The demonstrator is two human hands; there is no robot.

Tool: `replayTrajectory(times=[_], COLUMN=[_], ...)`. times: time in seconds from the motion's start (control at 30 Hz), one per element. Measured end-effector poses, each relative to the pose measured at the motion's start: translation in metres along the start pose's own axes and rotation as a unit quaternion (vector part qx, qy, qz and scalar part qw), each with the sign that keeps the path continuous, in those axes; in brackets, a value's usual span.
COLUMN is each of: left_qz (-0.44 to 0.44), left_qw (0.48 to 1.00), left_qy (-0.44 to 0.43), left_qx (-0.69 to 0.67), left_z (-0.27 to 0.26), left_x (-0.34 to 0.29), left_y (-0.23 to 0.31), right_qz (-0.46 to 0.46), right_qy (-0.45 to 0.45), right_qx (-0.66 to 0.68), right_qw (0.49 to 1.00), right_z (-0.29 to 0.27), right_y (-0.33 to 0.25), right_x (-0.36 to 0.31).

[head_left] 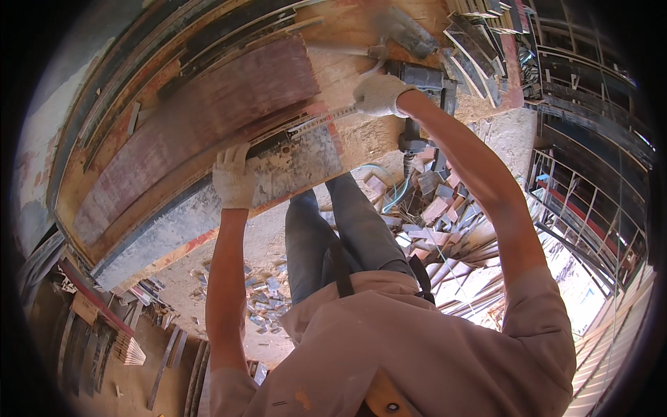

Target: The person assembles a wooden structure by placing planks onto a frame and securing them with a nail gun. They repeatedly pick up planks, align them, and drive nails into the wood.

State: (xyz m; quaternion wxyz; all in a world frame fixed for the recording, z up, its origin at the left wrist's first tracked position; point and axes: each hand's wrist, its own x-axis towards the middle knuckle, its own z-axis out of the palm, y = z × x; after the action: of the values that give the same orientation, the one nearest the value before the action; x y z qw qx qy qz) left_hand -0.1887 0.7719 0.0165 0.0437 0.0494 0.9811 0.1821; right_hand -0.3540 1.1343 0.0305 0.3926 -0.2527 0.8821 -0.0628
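Note:
A worn grey plywood board (299, 160) lies across in front of me, its surface stained and chipped. My left hand (234, 177), in a pale work glove, rests flat on it, fingers extended to its far edge. The marked blade of a tape measure (319, 124) stretches along that edge towards my right hand (379, 94). That gloved hand is closed around the tape measure's end; its case is hidden by the glove. Close beside it sits a dark power tool (420, 76), which I cannot identify exactly.
A reddish-brown panel (229, 90) and long strips lie beyond the board. Stacked offcuts (476, 55) stand at the far right. Wood scraps (438, 201) litter the floor around my legs, with a pale blue hose (399, 198) among them. A metal railing (577, 194) stands at right.

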Motion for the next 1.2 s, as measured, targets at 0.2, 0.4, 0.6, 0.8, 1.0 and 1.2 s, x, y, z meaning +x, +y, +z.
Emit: replayTrajectory(times=[0.2,0.4,0.6,0.8,1.0,1.2], left_qz=[0.014,0.058,0.096,0.082,0.103,0.116], left_qw=[1.000,0.996,0.991,0.992,0.991,0.991], left_qy=[-0.015,-0.049,-0.065,-0.056,-0.039,-0.032], left_qx=[0.010,0.046,0.071,0.074,0.073,0.063], left_z=[0.001,-0.002,0.004,0.002,0.006,0.006], left_x=[0.000,0.003,0.007,0.004,0.003,0.001], left_y=[0.000,-0.007,-0.013,-0.012,-0.012,-0.013], right_qz=[-0.003,-0.015,-0.006,0.105,0.219,0.285], right_qy=[-0.008,-0.055,-0.058,0.112,0.210,0.230], right_qx=[0.020,0.006,-0.001,0.093,0.002,-0.057], right_qw=[1.000,0.998,0.998,0.984,0.953,0.929], right_z=[0.004,0.004,0.008,0.050,0.120,0.118], right_y=[-0.002,-0.005,-0.004,-0.014,-0.021,-0.045], right_x=[-0.004,-0.006,-0.008,-0.022,-0.005,-0.032])
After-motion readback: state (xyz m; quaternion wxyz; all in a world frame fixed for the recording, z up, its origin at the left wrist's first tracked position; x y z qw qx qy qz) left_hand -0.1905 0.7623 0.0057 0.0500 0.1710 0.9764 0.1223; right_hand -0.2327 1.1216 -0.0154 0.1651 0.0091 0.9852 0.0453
